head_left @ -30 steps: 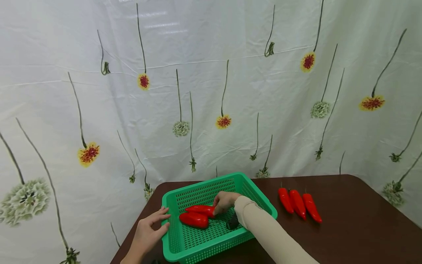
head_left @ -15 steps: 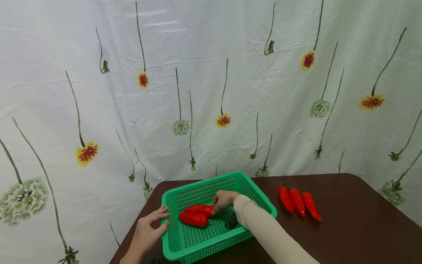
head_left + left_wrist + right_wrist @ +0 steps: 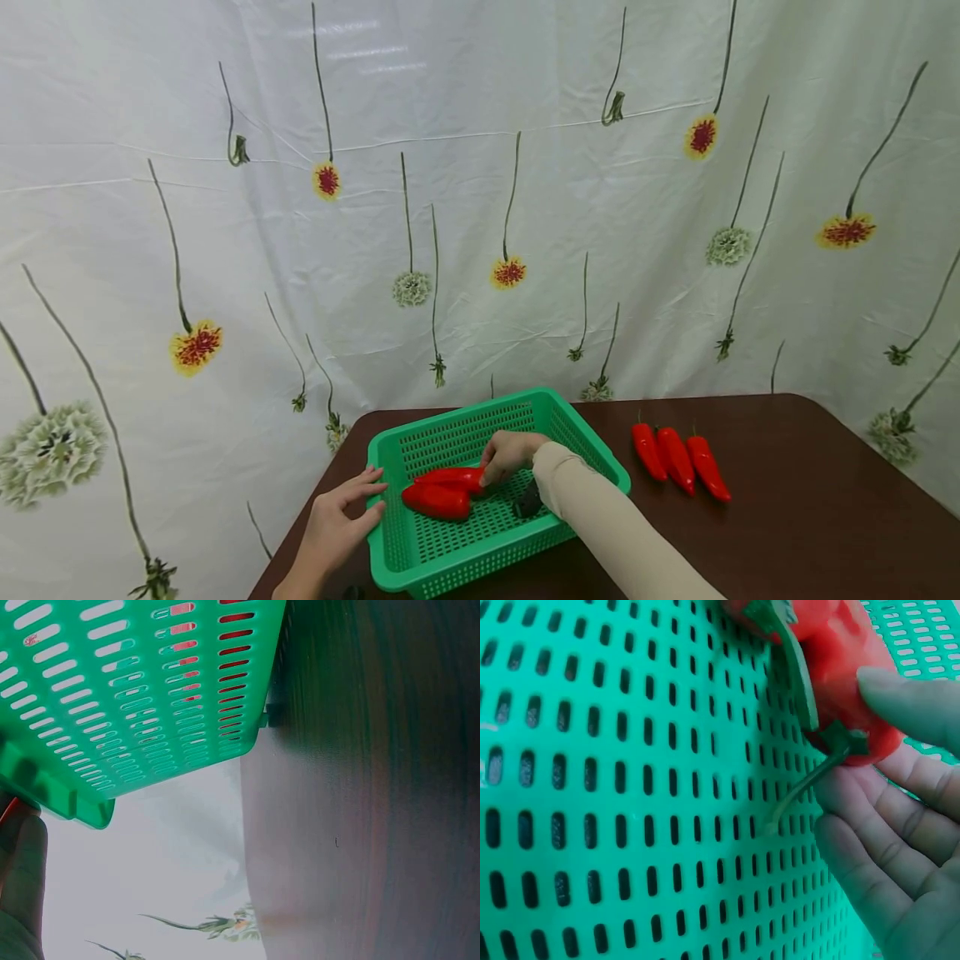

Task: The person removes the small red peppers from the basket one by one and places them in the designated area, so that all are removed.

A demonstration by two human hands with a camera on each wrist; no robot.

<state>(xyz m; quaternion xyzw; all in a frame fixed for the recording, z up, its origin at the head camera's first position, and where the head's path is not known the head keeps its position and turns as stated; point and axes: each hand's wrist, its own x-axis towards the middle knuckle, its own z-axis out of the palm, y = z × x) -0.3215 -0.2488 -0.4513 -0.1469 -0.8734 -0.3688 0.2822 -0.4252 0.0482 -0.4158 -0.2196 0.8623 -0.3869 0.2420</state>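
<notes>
A green slotted basket (image 3: 480, 560) stands on the table. Inside it, my right hand (image 3: 512, 454) pinches the stem end of a red chili pepper (image 3: 450, 477) between thumb and fingers. The right wrist view shows that pepper (image 3: 840, 690) close up, its curved green stem hanging free. Against it lies a second red pepper (image 3: 437, 502), nearer the basket's front. My left hand (image 3: 335, 518) touches the basket's left rim with fingers extended; only a part of this hand (image 3: 21, 877) enters the left wrist view.
Three more red chili peppers (image 3: 677, 460) lie side by side on the dark brown table (image 3: 795, 500), right of the basket. A black object (image 3: 528, 500) shows beneath my right wrist. Behind the table hangs a white curtain (image 3: 465, 83) with printed flowers.
Both peppers in the basket have shifted slightly to the left, and my right hand has moved a little with them. My left hand stays at the rim.
</notes>
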